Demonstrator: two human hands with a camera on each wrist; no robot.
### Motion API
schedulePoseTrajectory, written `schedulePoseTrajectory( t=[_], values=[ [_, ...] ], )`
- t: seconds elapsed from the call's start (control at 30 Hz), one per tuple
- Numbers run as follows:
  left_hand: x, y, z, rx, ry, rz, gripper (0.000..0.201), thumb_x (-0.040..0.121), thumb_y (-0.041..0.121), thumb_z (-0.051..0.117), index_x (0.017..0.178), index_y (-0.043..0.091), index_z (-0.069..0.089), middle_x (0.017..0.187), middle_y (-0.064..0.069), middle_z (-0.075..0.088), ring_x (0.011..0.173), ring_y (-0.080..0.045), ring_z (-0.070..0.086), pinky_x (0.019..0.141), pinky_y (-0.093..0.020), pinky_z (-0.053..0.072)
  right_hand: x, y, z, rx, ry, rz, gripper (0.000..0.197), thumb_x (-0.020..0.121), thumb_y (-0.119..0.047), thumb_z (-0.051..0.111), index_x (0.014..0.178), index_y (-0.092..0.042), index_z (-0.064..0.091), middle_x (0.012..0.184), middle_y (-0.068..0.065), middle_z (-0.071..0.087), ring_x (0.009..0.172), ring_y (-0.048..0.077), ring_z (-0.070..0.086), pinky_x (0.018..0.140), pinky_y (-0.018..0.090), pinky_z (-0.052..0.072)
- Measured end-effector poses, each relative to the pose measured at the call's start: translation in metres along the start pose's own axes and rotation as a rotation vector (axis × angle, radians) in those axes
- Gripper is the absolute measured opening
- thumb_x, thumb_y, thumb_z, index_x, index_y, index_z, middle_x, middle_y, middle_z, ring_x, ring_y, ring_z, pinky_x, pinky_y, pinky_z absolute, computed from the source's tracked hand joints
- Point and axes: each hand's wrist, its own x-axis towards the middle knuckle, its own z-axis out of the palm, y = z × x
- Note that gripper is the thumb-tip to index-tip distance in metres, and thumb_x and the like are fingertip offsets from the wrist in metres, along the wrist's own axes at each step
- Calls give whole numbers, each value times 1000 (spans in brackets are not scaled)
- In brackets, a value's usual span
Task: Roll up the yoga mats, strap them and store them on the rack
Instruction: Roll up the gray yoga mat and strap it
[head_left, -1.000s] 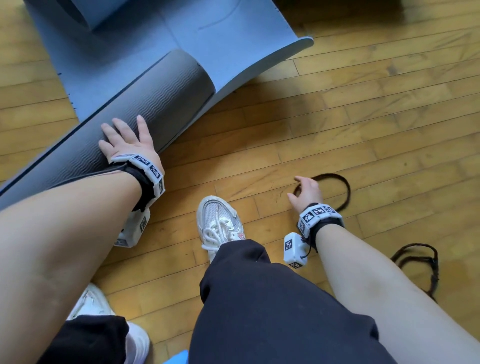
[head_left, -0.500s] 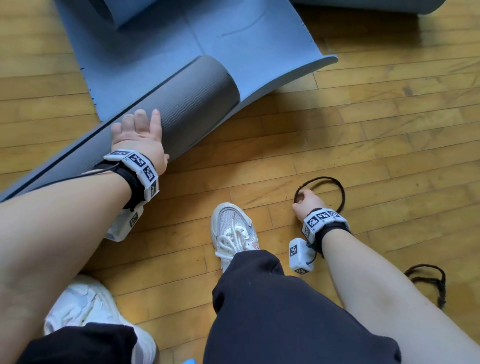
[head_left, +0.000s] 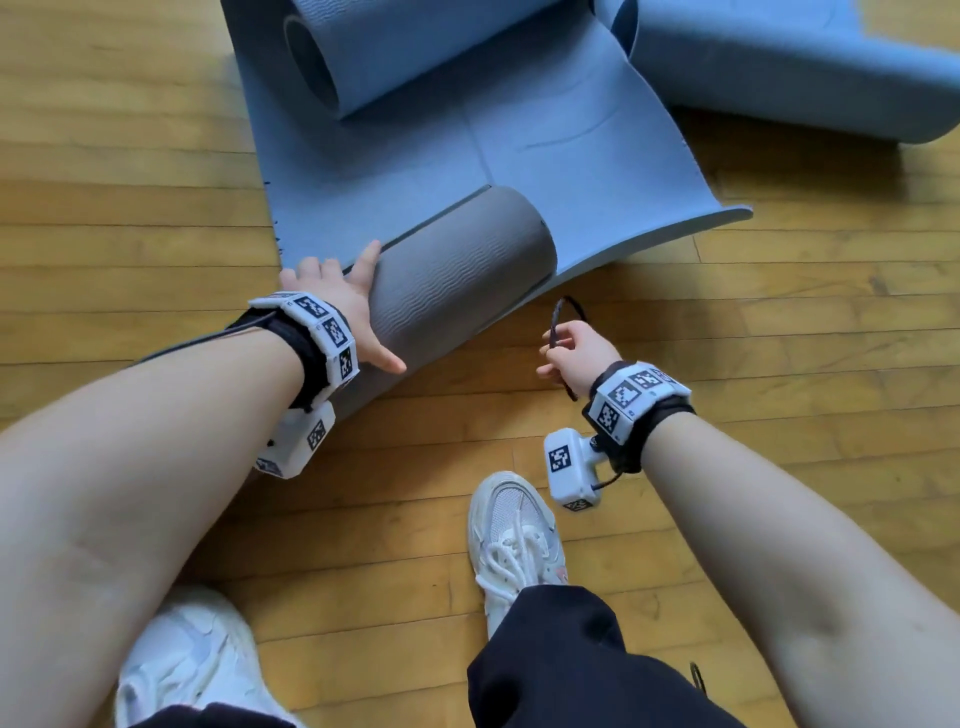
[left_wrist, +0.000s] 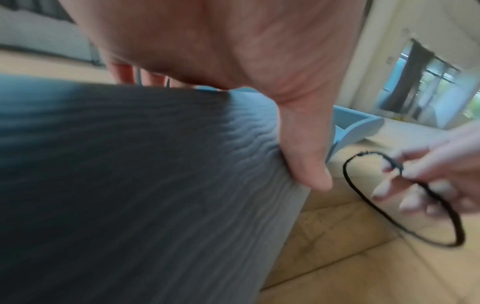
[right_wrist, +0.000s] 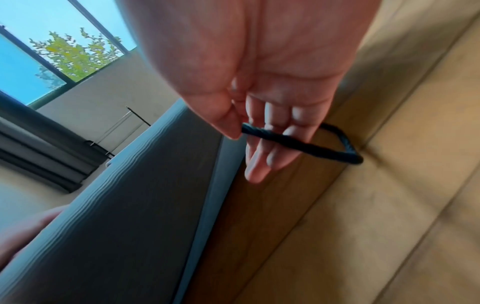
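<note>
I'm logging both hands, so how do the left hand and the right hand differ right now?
The left hand rests spread on the rolled grey mat; the right hand pinches a black strap loop off the floor. Left touches the mat; right is beside its end. Both wear wrist trackers.

Bright daylight, soft shadows, blurred wrist views, wide-angle distortion

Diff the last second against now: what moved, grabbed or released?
The right hand picked the black strap off the floor and carried it, pinched, toward the open end of the rolled mat. Nothing was released. The left hand stayed pressed on the roll, and the roll stayed where it was.
</note>
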Motion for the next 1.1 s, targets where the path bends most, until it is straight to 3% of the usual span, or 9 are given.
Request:
schedulePoseTrajectory(
  t=[0.17, 0.3, 0.4, 0.57, 0.7, 0.77, 0.87, 0.97, 1.1],
  values=[
    [0, 0, 3, -127, -53, 3, 135, 51, 72, 77, 150, 28, -3, 142, -12, 31, 130, -34, 35, 106, -53, 32, 4, -8, 41, 274, -31, 95, 14, 98, -1, 41, 107, -12, 39, 110, 11, 55, 74, 18, 64, 63, 25, 50],
    [-8, 2, -2, -115, -43, 23, 131, 54, 69, 78, 149, 21, 2, 138, -12, 33, 124, -32, 42, 96, -48, 44, 4, -27, 59, 375, 20, 115, 15, 99, -7, 39, 111, -16, 41, 107, 9, 51, 91, 24, 56, 85, 38, 53],
    [-19, 3, -6, -86, -4, 2, 133, 55, 69, 77, 150, 17, -1, 139, -10, 32, 125, -30, 41, 96, -45, 43, -7, -49, 61, 354, 69, 86, 14, 98, -10, 38, 111, -17, 39, 103, 11, 51, 94, 29, 54, 91, 39, 47],
    [-49, -17, -42, -170, 50, -89, 140, 55, 62, 82, 151, 14, -9, 148, -12, 19, 132, -31, 33, 100, -46, 42, -35, -92, 54, 579, 137, 37, 10, 98, -9, 39, 103, -17, 35, 108, 12, 53, 101, 32, 56, 97, 47, 46],
    [-86, -58, -85, -330, 155, -133, 138, 50, 58, 86, 150, 21, -1, 145, -13, 21, 127, -35, 39, 101, -49, 43, -71, -145, 38, 967, 44, -93, 24, 100, -3, 31, 87, -22, 36, 110, 13, 59, 96, 30, 64, 81, 36, 53],
    [-107, -78, -110, -441, 226, -158, 132, 50, 54, 88, 149, 24, 5, 140, -12, 23, 121, -35, 46, 97, -48, 45, -99, -181, 23, 983, 23, -219, 26, 100, 0, 29, 91, -24, 36, 109, 12, 62, 89, 27, 67, 77, 30, 51],
    [-144, -105, -147, -680, 377, -160, 125, 49, 45, 91, 145, 22, 14, 134, -9, 25, 118, -32, 46, 97, -42, 43, -149, -234, -4, 1022, -10, -486, 23, 98, 5, 28, 107, -15, 33, 98, 12, 63, 65, 18, 67, 53, 20, 47],
    [-183, -131, -167, -872, 558, -130, 124, 48, 38, 92, 143, 19, 16, 135, -7, 25, 122, -21, 37, 101, -37, 36, -203, -279, -24, 931, -15, -759, 25, 98, 6, 24, 113, -13, 33, 93, 13, 63, 56, 12, 67, 41, 18, 41],
    [-224, -150, -154, -968, 689, -103, 131, 47, 30, 95, 146, 13, 9, 139, -6, 23, 131, -18, 28, 108, -32, 29, -256, -311, -36, 654, 3, -969, 30, 98, 5, 27, 122, -10, 37, 85, 17, 64, 52, 7, 65, 45, 14, 41]
  ],
)
